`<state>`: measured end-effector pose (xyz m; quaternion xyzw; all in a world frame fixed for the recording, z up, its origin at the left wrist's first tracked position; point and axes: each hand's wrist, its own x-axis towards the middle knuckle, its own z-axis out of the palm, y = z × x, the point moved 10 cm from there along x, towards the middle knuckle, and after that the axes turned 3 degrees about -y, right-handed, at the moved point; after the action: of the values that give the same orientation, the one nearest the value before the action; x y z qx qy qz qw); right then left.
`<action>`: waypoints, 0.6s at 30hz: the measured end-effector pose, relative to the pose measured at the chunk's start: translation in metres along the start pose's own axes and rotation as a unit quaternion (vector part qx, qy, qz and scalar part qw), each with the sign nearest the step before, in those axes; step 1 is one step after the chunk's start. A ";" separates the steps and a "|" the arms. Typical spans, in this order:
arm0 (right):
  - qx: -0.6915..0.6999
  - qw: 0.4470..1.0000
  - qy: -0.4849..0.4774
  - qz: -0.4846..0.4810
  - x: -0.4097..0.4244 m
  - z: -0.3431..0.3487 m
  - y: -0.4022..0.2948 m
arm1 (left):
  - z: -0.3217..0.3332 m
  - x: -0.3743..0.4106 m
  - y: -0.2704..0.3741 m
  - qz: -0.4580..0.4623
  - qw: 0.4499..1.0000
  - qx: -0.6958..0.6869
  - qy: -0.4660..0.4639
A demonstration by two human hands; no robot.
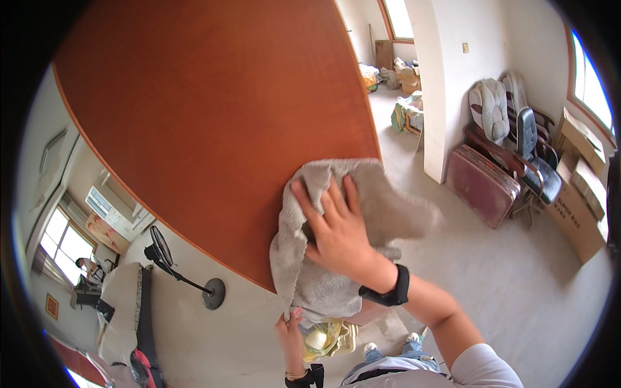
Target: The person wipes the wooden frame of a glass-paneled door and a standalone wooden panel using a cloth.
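A large reddish-brown wooden panel (218, 121) fills the upper middle of the view. Over its lower right corner lies a grey towel (315, 286), part of it hanging past the edge. My right hand (339, 233) presses flat on the towel with fingers spread, a black band on its wrist. At the towel's lower left corner, my left hand (291, 327) pinches the cloth between thumb and fingers. The towel's right end is blurred.
Below the towel stands a pale plastic basket (351, 337) with a yellow bag (322, 339). A pedestal fan (213, 293) is at left; a person (92, 266) sits farther off. At right are a maroon suitcase (480, 184), chairs (533, 150) and cardboard boxes (577, 213).
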<state>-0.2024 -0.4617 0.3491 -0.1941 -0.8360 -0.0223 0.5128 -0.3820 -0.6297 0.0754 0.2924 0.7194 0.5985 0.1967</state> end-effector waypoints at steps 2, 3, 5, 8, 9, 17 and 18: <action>0.022 0.998 -0.058 -0.018 -0.018 0.027 -0.016 | -0.003 -0.004 -0.018 -0.006 0.999 -0.030 -0.038; 0.009 0.996 -0.083 -0.030 -0.038 0.047 -0.024 | -0.011 -0.010 -0.027 -0.027 0.999 -0.007 -0.035; 0.000 0.987 -0.155 -0.036 -0.097 0.090 -0.030 | -0.018 -0.018 -0.039 -0.059 0.997 0.032 -0.044; -0.054 0.977 -0.204 -0.020 -0.200 0.147 -0.033 | -0.039 -0.031 -0.119 -0.155 0.984 0.058 -0.063; -0.033 0.974 -0.226 -0.006 -0.246 0.175 -0.023 | -0.034 -0.029 -0.127 -0.147 0.980 0.101 -0.091; 0.176 0.909 -0.366 -0.092 -0.132 0.139 -0.069 | -0.003 -0.022 -0.089 -0.058 0.937 0.244 -0.243; 0.044 0.944 -0.272 -0.183 -0.105 0.127 -0.077 | 0.015 -0.023 -0.040 -0.061 0.935 0.222 -0.270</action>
<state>-0.2954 -0.5344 0.2103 -0.0136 -0.9650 -0.0258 0.2606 -0.3625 -0.6379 0.0315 0.4352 0.7702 0.3085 0.3495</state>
